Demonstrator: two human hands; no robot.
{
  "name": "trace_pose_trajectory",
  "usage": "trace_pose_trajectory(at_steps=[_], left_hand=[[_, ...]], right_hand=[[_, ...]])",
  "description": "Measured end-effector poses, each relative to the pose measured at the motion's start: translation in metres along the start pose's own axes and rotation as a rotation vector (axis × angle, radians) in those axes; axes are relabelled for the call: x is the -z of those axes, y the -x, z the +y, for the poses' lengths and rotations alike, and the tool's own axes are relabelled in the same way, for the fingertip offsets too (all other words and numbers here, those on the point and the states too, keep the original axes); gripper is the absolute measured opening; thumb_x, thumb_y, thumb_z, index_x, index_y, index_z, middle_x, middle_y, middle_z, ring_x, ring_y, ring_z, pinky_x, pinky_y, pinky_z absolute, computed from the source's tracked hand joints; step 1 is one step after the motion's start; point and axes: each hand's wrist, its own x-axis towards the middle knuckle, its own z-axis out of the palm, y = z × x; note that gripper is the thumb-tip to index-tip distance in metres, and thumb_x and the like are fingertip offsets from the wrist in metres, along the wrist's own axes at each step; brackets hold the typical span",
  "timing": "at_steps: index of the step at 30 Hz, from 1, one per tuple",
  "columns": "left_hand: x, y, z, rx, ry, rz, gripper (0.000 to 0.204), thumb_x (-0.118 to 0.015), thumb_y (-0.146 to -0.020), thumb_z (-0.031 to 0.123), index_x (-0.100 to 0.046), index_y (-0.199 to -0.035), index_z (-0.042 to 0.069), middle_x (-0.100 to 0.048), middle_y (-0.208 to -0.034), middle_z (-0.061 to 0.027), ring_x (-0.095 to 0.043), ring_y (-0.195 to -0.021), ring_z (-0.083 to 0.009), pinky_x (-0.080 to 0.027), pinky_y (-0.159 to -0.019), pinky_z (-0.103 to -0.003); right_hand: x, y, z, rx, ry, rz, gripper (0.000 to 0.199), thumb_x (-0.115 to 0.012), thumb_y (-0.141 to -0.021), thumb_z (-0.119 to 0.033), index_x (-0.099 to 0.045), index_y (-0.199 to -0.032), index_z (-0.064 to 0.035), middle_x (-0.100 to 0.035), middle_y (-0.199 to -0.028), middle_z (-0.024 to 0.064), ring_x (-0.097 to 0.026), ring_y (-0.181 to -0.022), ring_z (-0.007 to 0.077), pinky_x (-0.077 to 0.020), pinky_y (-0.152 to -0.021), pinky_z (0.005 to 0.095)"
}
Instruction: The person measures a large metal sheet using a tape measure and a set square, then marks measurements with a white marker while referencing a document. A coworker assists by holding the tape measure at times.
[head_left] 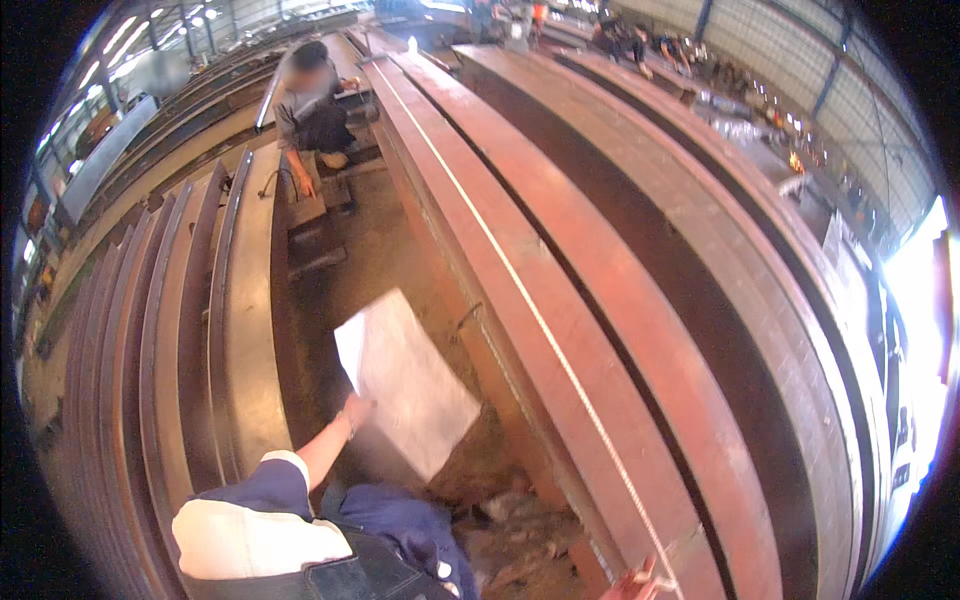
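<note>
My left hand [357, 408] is closed on the edge of large white paper sheets [410, 385], held out over the gap between the steel beams. The sheets are slightly blurred, and whatever is on them cannot be read. At the lower edge, my right hand [638, 584] is partly cut off by the frame. Its fingers pinch the near end of a pale measuring tape [515, 275]. Lengthwise along the top of a reddish-brown steel beam [480, 240] lies the tape, stretching away to the far end.
Another reddish beam [620, 290] lies alongside, with more beams further right. Several upright steel sections [250, 330] stand in rows at left. A co-worker [315, 100] crouches at the far left of the gap, one hand low near steel blocks [305, 205]. Debris [520, 535] litters the ground near me.
</note>
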Motion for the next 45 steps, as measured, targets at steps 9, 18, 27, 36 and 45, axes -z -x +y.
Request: trace_pose_trajectory(at_steps=[9, 18, 27, 36, 45], left_hand=[[0.088, 0.035, 0.155, -0.022, 0.694, 0.123, 0.031, -0.064, -0.085, 0.01, -0.059, -0.114, 0.002, -0.064, -0.105, -0.0082, -0.064, -0.091, -0.0178, -0.054, -0.073, -0.031], [0.092, 0.074, 0.283, -0.279, 0.67, 0.086, 0.032, -0.063, -0.085, 0.009, -0.06, -0.113, -0.007, -0.062, -0.116, -0.0129, -0.058, -0.109, -0.0212, -0.044, -0.097, -0.036], [0.076, 0.047, 0.331, -0.213, 0.808, -0.076, 0.046, -0.071, -0.083, 0.024, -0.056, -0.12, 0.002, -0.061, -0.117, -0.0069, -0.057, -0.105, -0.0179, -0.047, -0.083, -0.033], [0.128, 0.053, 0.293, -0.103, 0.809, -0.087, 0.051, -0.073, -0.082, 0.026, -0.054, -0.125, 0.005, -0.059, -0.12, -0.0045, -0.055, -0.108, -0.0167, -0.045, -0.084, -0.031], [0.124, 0.074, 0.296, -0.138, 0.876, 0.01, 0.046, -0.072, -0.082, 0.019, -0.055, -0.121, 0.0, -0.06, -0.118, -0.0069, -0.056, -0.108, -0.0159, -0.045, -0.088, -0.03]], right_hand=[[-0.097, -0.018, -0.084, 0.225, -0.051, 0.217, 0.018, -0.058, -0.094, -0.019, -0.057, -0.106, -0.0059, -0.052, -0.077, -0.001, -0.043, -0.062, 0.0074, -0.0373, -0.055, 0.0216], [-0.167, -0.05, -0.097, 0.234, 0.083, 0.38, 0.036, -0.054, -0.092, -0.021, -0.055, -0.12, 0.0013, -0.04, -0.064, -0.0041, -0.034, -0.05, 0.0037, -0.0244, -0.04, 0.0189], [-0.241, -0.074, -0.042, 0.193, 0.086, 0.062, 0.031, -0.051, -0.095, -0.025, -0.057, -0.111, 0.0011, -0.043, -0.067, -0.0018, -0.037, -0.051, 0.0061, -0.0268, -0.042, 0.018], [-0.311, -0.043, -0.002, 0.123, 0.272, -0.02, 0.03, -0.052, -0.095, -0.027, -0.059, -0.107, -0.0003, -0.042, -0.065, -0.0024, -0.037, -0.054, 0.0042, -0.0284, -0.046, 0.0194], [-0.328, -0.057, -0.001, -0.009, 0.267, -0.064, 0.028, -0.056, -0.092, -0.031, -0.061, -0.1, -0.0044, -0.043, -0.064, -0.0024, -0.037, -0.051, 0.0043, -0.0281, -0.043, 0.0196]])
